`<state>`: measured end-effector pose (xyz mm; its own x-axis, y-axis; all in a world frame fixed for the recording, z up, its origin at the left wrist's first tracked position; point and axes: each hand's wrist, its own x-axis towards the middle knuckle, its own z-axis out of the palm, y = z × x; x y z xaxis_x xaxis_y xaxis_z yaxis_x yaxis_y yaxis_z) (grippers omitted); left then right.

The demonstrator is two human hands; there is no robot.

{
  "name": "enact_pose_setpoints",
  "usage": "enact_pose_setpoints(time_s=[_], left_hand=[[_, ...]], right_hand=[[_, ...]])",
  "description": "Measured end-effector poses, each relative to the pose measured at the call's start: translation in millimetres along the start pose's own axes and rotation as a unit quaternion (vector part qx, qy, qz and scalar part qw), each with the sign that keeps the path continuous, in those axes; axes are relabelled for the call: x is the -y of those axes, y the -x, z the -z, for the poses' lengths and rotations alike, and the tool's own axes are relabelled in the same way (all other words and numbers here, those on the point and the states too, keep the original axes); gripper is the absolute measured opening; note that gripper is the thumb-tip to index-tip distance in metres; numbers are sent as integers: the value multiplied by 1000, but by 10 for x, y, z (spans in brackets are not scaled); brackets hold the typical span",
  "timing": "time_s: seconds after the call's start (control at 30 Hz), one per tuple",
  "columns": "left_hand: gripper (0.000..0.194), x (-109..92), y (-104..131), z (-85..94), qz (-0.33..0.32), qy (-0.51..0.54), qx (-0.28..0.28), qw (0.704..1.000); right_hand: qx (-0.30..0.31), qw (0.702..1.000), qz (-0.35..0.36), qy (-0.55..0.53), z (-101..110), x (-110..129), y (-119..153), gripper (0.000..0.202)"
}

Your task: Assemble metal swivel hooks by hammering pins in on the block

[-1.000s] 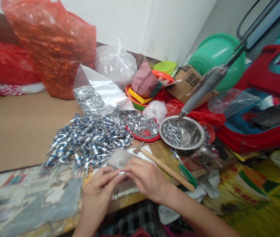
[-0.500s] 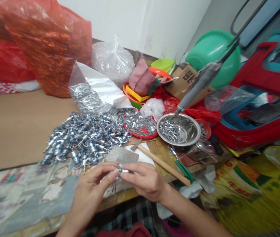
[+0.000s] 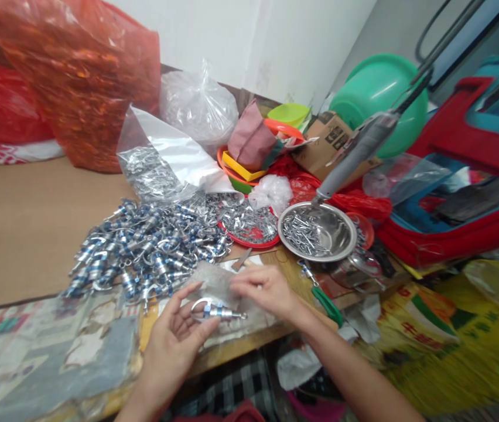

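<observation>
My left hand (image 3: pixel 174 334) cradles a blue and silver metal piece (image 3: pixel 216 310) that has a curved hook at its left end and a small ring at its right. The thumb presses on its near side. Above the grey stone block (image 3: pixel 214 281), my right hand (image 3: pixel 267 293) has its fingers curled together; a small pale tip shows at them, too little to name. The hammer's metal head (image 3: pixel 241 259) shows just beyond that hand, its handle mostly hidden. A heap of similar blue and silver pieces (image 3: pixel 144 252) lies beyond my left hand.
A steel bowl (image 3: pixel 347 249) of metal pins and a red plate (image 3: pixel 256 244) of small metal parts stand behind. Green-handled scissors or pliers (image 3: pixel 328 306) lie at the right. A grey rod-like tool (image 3: pixel 355 146) slants above the bowl. Plastic bags line the back.
My hands have moved apart. My right hand has let go of the metal piece and shifted up and right over the hammer, while the piece now lies visible in my left hand.
</observation>
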<state>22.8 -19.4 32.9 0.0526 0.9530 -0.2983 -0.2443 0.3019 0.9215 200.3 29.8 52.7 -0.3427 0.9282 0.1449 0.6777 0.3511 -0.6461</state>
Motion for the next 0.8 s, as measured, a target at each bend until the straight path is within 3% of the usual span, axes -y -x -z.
enact_pose_setpoints(time_s=[0.03, 0.07, 0.17, 0.3, 0.53, 0.8], left_hand=[[61, 0, -8, -10, 4, 4, -7, 1000], [62, 0, -16, -18, 8, 9, -10, 1000], [64, 5, -45, -29, 12, 22, -1, 1000], [66, 40, -95, -6, 25, 25, -5, 999], [67, 36, -123, 34, 43, 46, -10, 998], [69, 15, -123, 25, 41, 37, -15, 998]], right_hand=[[-40, 993, -25, 113, 81, -118, -139, 24], [-54, 966, -74, 243, 157, -246, -287, 30], [-30, 939, -112, 325, 307, -613, -694, 36], [35, 923, -105, 368, 298, -849, -965, 49], [106, 915, -49, 387, 313, -828, -938, 52], [62, 944, -28, 321, 340, -851, -1021, 35]])
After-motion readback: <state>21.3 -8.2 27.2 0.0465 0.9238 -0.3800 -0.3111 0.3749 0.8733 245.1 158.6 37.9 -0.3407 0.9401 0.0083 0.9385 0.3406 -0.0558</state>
